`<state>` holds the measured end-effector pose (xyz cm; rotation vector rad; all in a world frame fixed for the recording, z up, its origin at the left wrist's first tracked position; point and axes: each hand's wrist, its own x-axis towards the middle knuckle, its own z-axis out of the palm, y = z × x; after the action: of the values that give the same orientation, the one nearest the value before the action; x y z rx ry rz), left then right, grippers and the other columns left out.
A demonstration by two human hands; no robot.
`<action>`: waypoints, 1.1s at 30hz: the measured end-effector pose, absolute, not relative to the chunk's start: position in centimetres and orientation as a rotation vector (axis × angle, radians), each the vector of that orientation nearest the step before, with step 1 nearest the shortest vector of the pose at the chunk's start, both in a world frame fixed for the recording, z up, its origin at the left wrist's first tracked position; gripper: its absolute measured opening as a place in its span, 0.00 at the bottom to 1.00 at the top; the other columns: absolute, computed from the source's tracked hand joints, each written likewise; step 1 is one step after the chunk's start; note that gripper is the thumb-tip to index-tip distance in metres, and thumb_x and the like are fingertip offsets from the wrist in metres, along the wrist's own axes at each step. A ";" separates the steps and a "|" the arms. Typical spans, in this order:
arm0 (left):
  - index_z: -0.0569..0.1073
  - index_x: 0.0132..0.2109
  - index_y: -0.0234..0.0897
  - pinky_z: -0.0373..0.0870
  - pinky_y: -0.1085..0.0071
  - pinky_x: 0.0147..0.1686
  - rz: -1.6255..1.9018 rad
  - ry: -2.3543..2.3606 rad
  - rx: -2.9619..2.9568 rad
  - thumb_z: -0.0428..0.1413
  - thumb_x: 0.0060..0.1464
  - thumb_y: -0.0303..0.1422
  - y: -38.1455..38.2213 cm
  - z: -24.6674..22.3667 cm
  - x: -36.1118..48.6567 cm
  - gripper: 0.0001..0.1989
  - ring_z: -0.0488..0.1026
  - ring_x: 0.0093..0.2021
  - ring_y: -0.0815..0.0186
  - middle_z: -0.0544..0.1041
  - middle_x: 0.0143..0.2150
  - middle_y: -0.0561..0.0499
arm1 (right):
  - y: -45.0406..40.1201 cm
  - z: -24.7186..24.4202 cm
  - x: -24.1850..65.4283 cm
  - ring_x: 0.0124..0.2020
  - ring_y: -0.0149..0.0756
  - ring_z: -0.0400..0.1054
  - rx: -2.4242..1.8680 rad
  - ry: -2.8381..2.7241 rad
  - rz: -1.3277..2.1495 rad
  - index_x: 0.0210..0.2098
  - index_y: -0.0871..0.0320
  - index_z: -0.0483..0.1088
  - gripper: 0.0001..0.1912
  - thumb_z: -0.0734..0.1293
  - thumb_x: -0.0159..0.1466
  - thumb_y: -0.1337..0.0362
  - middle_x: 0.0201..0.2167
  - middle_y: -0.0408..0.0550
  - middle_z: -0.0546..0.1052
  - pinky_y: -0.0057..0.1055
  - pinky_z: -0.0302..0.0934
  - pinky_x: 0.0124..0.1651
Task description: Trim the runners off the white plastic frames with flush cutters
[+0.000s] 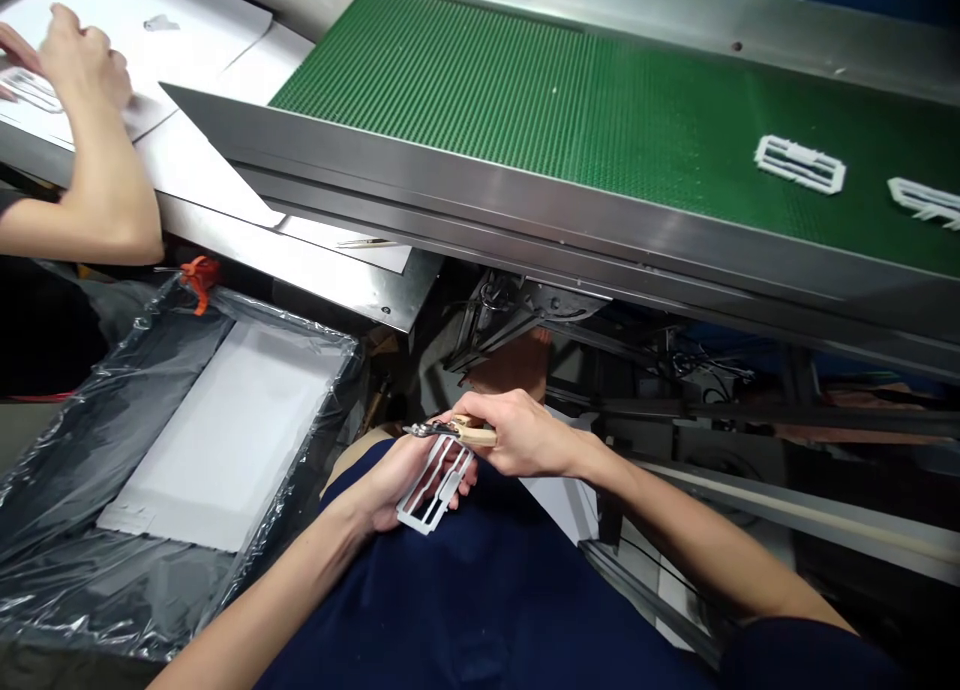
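Green belting (525, 100) crossed the upper right. Below centre, the left grip (399, 473) clasped a frame (450, 486), the right grip (529, 435) pliers (478, 434).

The belt (525, 100), at twelve to two o'clock, is green, with many thin dark ridges on its left part. Its rail (450, 185) is silver grey. The frames (801, 154) at two o'clock are white. Near six o'clock, the held frame (451, 486) is pale grey-white, and the pliers (474, 435) have beige handles. The shirt (487, 590) is plain navy. At eight o'clock, the bag (45, 480) is shiny black, its sheet (225, 440) pale grey.
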<state>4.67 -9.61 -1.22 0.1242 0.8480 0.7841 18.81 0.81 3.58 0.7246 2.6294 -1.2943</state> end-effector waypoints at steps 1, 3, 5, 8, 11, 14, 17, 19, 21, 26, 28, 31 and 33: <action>0.69 0.40 0.31 0.70 0.71 0.25 0.781 0.846 0.122 0.48 0.56 0.41 -9.6 -1.3 4.7 0.16 0.71 0.27 0.63 0.73 0.28 0.44 | 0.9 3.6 18.8 0.33 0.32 0.70 0.716 2.626 -1.284 0.43 0.55 0.65 0.18 0.62 0.53 0.73 0.34 0.44 0.76 0.23 0.55 0.32; 0.69 0.41 0.31 0.70 0.71 0.24 0.767 0.842 0.114 0.49 0.56 0.40 -9.6 -1.4 4.8 0.15 0.71 0.27 0.64 0.73 0.28 0.44 | 1.0 3.7 18.7 0.33 0.32 0.70 0.692 2.626 -1.272 0.43 0.56 0.66 0.18 0.62 0.53 0.73 0.34 0.44 0.76 0.23 0.55 0.32; 0.69 0.42 0.31 0.70 0.72 0.24 0.755 0.832 0.103 0.49 0.56 0.40 -9.6 -1.5 4.8 0.15 0.71 0.27 0.64 0.73 0.29 0.44 | 1.1 3.7 18.8 0.33 0.32 0.70 0.676 2.629 -1.266 0.45 0.55 0.66 0.19 0.62 0.53 0.73 0.34 0.43 0.76 0.24 0.55 0.32; 0.69 0.44 0.30 0.70 0.72 0.24 0.751 0.824 0.090 0.49 0.56 0.40 -9.5 -1.7 4.9 0.17 0.71 0.27 0.63 0.74 0.29 0.43 | 1.1 3.5 18.9 0.34 0.31 0.70 0.671 2.637 -1.257 0.45 0.55 0.66 0.20 0.62 0.53 0.72 0.35 0.43 0.76 0.24 0.55 0.32; 0.69 0.44 0.31 0.69 0.72 0.23 0.762 0.825 0.097 0.50 0.55 0.38 -9.3 -1.8 5.1 0.15 0.72 0.26 0.63 0.74 0.27 0.44 | 0.9 3.0 19.1 0.34 0.31 0.69 0.657 2.669 -1.274 0.45 0.55 0.65 0.20 0.63 0.53 0.72 0.35 0.43 0.75 0.24 0.55 0.33; 0.71 0.39 0.30 0.69 0.73 0.22 0.753 0.824 0.081 0.48 0.56 0.39 -9.1 -1.8 5.2 0.15 0.71 0.25 0.64 0.73 0.26 0.44 | 0.6 2.3 19.5 0.31 0.29 0.67 0.746 2.706 -1.296 0.41 0.56 0.65 0.16 0.63 0.53 0.71 0.32 0.42 0.74 0.23 0.55 0.32; 0.72 0.33 0.28 0.68 0.73 0.22 0.720 0.796 0.033 0.44 0.58 0.44 -8.8 -1.6 5.0 0.22 0.70 0.24 0.66 0.72 0.26 0.44 | 0.6 1.8 20.2 0.25 0.27 0.64 0.969 2.689 -1.346 0.36 0.56 0.63 0.10 0.62 0.54 0.70 0.27 0.40 0.72 0.23 0.54 0.29; 0.73 0.36 0.27 0.68 0.73 0.23 0.704 0.776 -0.008 0.44 0.58 0.46 -8.7 -1.6 4.7 0.24 0.70 0.24 0.65 0.72 0.26 0.44 | 0.7 1.7 20.8 0.24 0.27 0.62 1.090 2.647 -1.394 0.34 0.56 0.63 0.06 0.61 0.56 0.68 0.25 0.39 0.70 0.23 0.53 0.29; 0.74 0.41 0.27 0.69 0.72 0.24 0.696 0.759 -0.038 0.45 0.57 0.46 -8.6 -1.6 4.5 0.25 0.70 0.25 0.65 0.71 0.27 0.45 | 0.8 1.5 21.3 0.24 0.27 0.61 1.171 2.613 -1.404 0.33 0.56 0.62 0.03 0.60 0.58 0.66 0.24 0.39 0.69 0.24 0.53 0.29; 0.73 0.43 0.29 0.69 0.71 0.26 0.769 0.733 -0.042 0.47 0.57 0.44 -8.3 -1.4 4.3 0.22 0.70 0.25 0.65 0.71 0.27 0.47 | 0.8 1.7 22.6 0.27 0.30 0.62 1.389 2.665 -1.165 0.34 0.56 0.61 0.03 0.60 0.59 0.65 0.28 0.42 0.68 0.26 0.54 0.31; 0.73 0.41 0.32 0.70 0.70 0.30 0.846 0.789 -0.067 0.51 0.56 0.41 -8.2 -1.2 4.3 0.16 0.71 0.26 0.65 0.72 0.28 0.48 | 1.2 2.9 23.2 0.29 0.31 0.63 1.418 2.719 -1.022 0.34 0.56 0.61 0.04 0.60 0.57 0.66 0.31 0.44 0.69 0.26 0.55 0.32; 0.73 0.39 0.37 0.70 0.69 0.33 0.915 0.881 -0.125 0.58 0.49 0.38 -7.6 -1.9 4.2 0.11 0.71 0.29 0.65 0.74 0.29 0.50 | 2.4 6.8 23.8 0.25 0.29 0.62 1.463 2.733 -0.906 0.34 0.55 0.61 0.03 0.61 0.58 0.66 0.27 0.41 0.69 0.25 0.53 0.29; 0.72 0.31 0.39 0.70 0.69 0.31 0.925 0.869 -0.163 0.63 0.41 0.39 -6.9 -3.1 4.0 0.11 0.71 0.27 0.65 0.73 0.27 0.52 | 3.2 10.6 24.2 0.24 0.28 0.60 1.553 2.774 -0.868 0.34 0.55 0.60 0.03 0.61 0.59 0.64 0.25 0.39 0.68 0.24 0.52 0.27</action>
<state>4.03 -6.90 -3.13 -0.1633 0.8694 0.9253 24.18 3.22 10.59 1.5535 2.7743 -0.8677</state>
